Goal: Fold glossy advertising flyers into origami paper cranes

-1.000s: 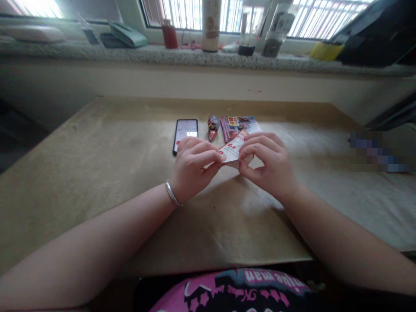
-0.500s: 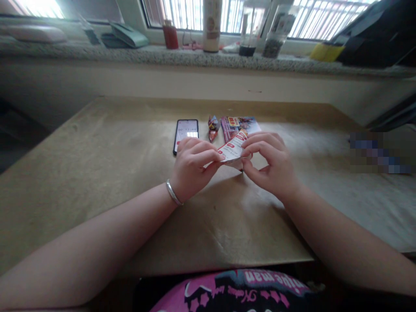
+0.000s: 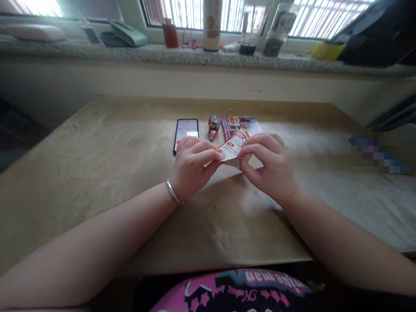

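A folded piece of printed paper (image 3: 232, 149), white with red labels, is held up between both hands above the table. My left hand (image 3: 195, 162) pinches its left corner between thumb and fingers. At its right edge, my right hand (image 3: 268, 162) grips it with thumb and fingertips pressed together. Just beyond the paper lies a colourful printed leaflet (image 3: 245, 125), partly covered by the held paper and my right hand. A small folded paper piece (image 3: 213, 125), dark and red-orange, rests left of the leaflet. Behind my left hand is a phone (image 3: 186, 128) showing a timer.
The table (image 3: 130, 125) reaches to the wall under a window sill (image 3: 182, 56). On the sill stand a red bottle (image 3: 170, 34), a tall pale bottle (image 3: 212, 26), clear containers and a green case (image 3: 130, 34). A blurred patch covers something at the right.
My right thumb and fingertips have shifted slightly left along the paper and closed together on its edge. My left hand stays in place.
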The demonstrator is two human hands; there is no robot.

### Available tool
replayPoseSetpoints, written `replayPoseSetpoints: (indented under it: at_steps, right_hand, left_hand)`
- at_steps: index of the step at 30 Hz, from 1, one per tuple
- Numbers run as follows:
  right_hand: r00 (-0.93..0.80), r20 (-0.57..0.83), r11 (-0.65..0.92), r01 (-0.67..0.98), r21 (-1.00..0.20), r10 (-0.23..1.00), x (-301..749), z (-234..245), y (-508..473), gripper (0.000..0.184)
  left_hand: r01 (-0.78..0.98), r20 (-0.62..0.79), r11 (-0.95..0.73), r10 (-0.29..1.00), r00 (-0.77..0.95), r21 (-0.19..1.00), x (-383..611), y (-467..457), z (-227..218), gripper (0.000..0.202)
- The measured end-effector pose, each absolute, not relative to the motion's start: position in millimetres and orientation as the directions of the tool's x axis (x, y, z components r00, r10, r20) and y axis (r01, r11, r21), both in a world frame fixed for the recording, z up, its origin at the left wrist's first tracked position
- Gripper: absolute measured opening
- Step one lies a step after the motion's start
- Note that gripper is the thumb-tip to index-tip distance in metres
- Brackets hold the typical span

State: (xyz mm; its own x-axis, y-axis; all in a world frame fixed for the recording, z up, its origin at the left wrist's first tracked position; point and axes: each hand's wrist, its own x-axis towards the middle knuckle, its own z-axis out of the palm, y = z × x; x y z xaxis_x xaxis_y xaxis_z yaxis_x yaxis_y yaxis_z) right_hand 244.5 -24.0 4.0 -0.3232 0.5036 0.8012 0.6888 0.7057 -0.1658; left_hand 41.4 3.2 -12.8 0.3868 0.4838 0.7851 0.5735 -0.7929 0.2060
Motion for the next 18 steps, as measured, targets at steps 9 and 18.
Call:
replayPoseSetpoints:
  at_steps: [9,18]
  right_hand:
    - [-0.309,0.835,0.696,0.709,-0.117,0.455,252,2,-22,0.015]
    - [-0.23,0.761,0.681,0.644,-0.348,0.607,262,-8,-10,0.008]
  left_hand:
    - [0.52,0.792,-0.765,0.56,0.245,0.38,39,8,-14,0.008]
    - [0.391,0.804,-0.82,0.534,0.26,0.418,32,11,-15,0.007]
